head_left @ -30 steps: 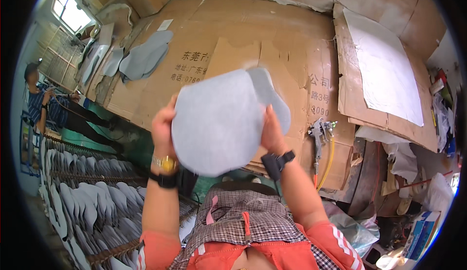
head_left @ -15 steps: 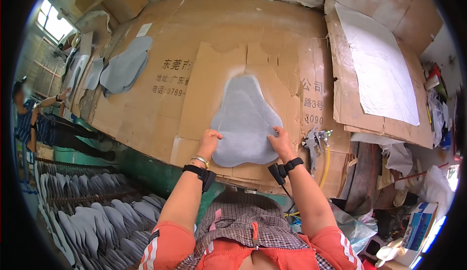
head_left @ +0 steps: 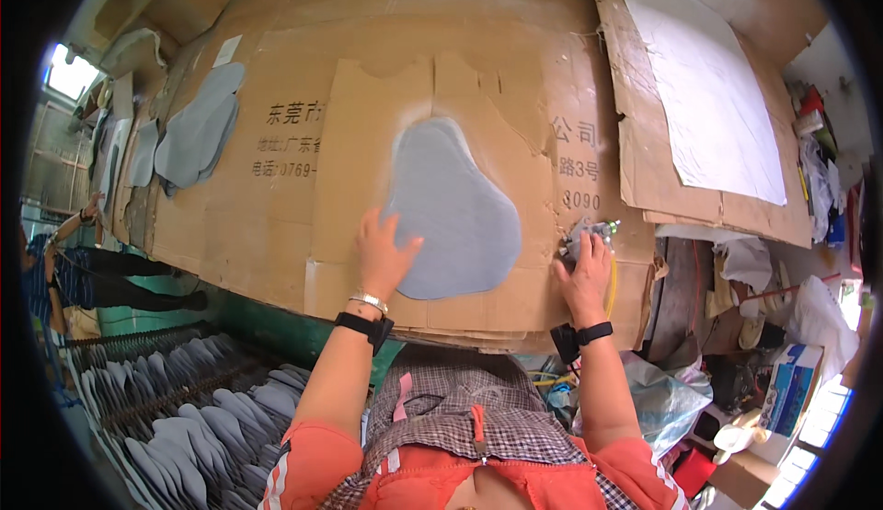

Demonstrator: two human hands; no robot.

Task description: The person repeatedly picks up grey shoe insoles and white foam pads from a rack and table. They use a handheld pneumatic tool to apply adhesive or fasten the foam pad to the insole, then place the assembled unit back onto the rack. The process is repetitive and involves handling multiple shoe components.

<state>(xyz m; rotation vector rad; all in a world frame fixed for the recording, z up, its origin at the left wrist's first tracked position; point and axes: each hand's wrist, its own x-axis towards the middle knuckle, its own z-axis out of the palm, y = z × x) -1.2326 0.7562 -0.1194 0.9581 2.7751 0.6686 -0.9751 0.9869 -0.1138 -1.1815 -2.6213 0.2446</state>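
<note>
A grey, pear-shaped flat piece point(head_left: 455, 216) lies on the cardboard in front of me, its narrow end pointing away. My left hand point(head_left: 386, 251) is over its left edge, fingers spread and holding nothing. To the right, my right hand point(head_left: 585, 278) reaches over a spray gun point(head_left: 593, 229), fingers stretched across it and the thumb apart. The hand hides most of the gun, including its handle; I cannot see a closed grip. A yellow hose point(head_left: 612, 291) runs from the gun toward me. Both wrists carry black straps.
More grey pieces point(head_left: 198, 128) lie at the left of the cardboard-covered table point(head_left: 276, 225). A white sheet point(head_left: 704, 87) covers cardboard at the right. Lower left, a rack point(head_left: 184, 436) holds many grey pieces. A person point(head_left: 69, 275) stands at the far left. Clutter fills the right side.
My right hand has left the grey piece and moved right onto the spray gun. My left hand has spread its fingers, and the grey piece now lies turned. The view has shifted slightly.
</note>
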